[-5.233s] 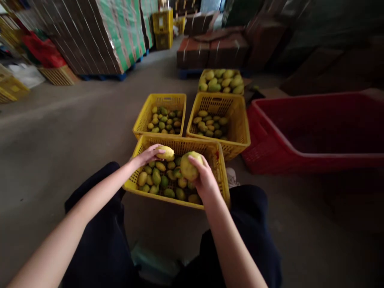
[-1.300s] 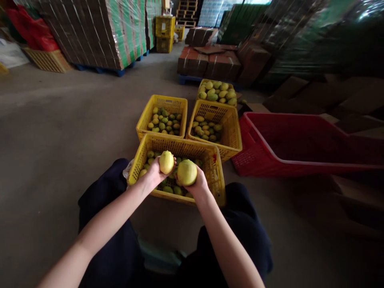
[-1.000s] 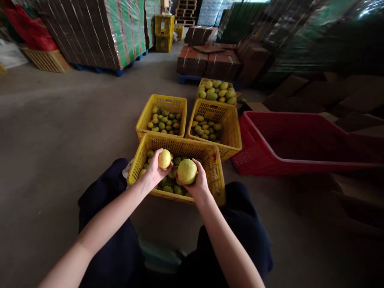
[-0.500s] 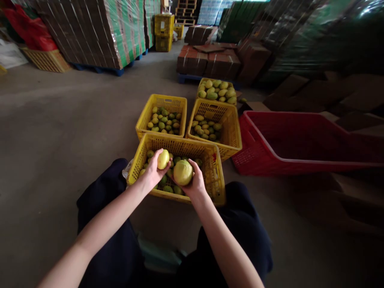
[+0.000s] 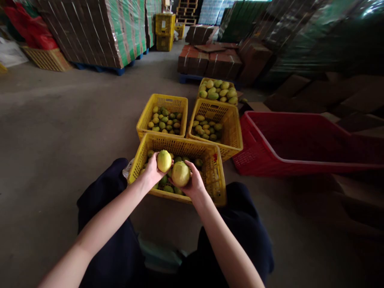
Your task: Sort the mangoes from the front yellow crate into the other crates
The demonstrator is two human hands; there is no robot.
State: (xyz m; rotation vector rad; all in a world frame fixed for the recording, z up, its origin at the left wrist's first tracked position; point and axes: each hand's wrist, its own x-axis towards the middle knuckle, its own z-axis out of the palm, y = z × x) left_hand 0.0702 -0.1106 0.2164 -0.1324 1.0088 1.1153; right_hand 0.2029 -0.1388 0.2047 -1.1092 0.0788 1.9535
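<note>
Grips a small yellow-green fruit in the left hand, with digits curled around both sides of it and its upper face bare. Holds a larger, rounder yellow-green fruit in the right hand, with one digit up along its right side and others beneath. Holds the two fruits just beside each other; cannot tell contact from a thin gap.

Directly below both hands, a long yellow front crate, with more green and yellow fruit inside, partly hidden by the hands. Just beyond the left hand, a second yellow crate, with a layer of small mixed green and yellow fruit. Beyond the right hand, a third yellow crate, with fruit gathered toward its left side. Farther out past that one, a fourth yellow crate, full to the rim with larger-looking fruit.

Well to the right of the right hand, a large red tub, with a shadowed interior. Far ahead and left of the left hand, a plastic-wrapped stack with a green face. Far beyond both hands, strapped brown bundles on a blue pallet. Nearer than the hands, dark trousers on either side of the front crate.
</note>
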